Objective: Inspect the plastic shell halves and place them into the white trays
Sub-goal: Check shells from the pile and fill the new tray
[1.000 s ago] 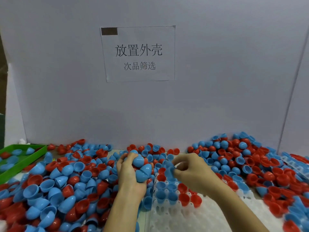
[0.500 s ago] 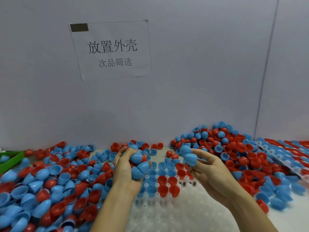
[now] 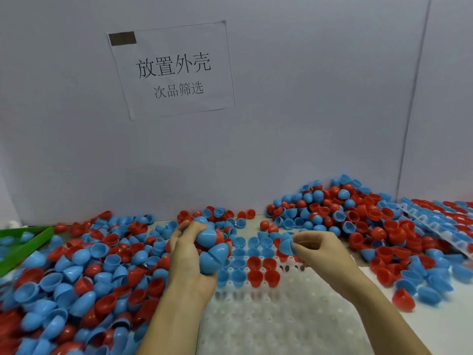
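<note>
Item: blue shell half (image 3: pixel 286 246), one, pinched by its rim between thumb and fingers of the right hand (image 3: pixel 320 248), open mouth tilted toward the left and down, dome toward the palm. Location: held just above the far rows of the white tray (image 3: pixel 281 326), whose filled pockets lie directly below and slightly toward the person; the empty pockets begin in the next rows nearer, so the placing move is judged to run down and back toward the body, and the right hand is the nearer one. Left hand (image 3: pixel 190 254): curled round a clutch of blue shell halves (image 3: pixel 212 249), at least three visible, more possibly hidden in the palm. The hands are apart, with the tray's filled rows between them. Seated shells visible: roughly a dozen blue, about seven red, several hidden by the hands. Loose stock: heaps of red and blue halves left (image 3: pixel 76 272) and right (image 3: pixel 371 226), uncountable. Second tray (image 3: pixel 440 226) at far right, one. Green bin (image 3: pixel 30 242), one, holding a few blue halves.
</note>
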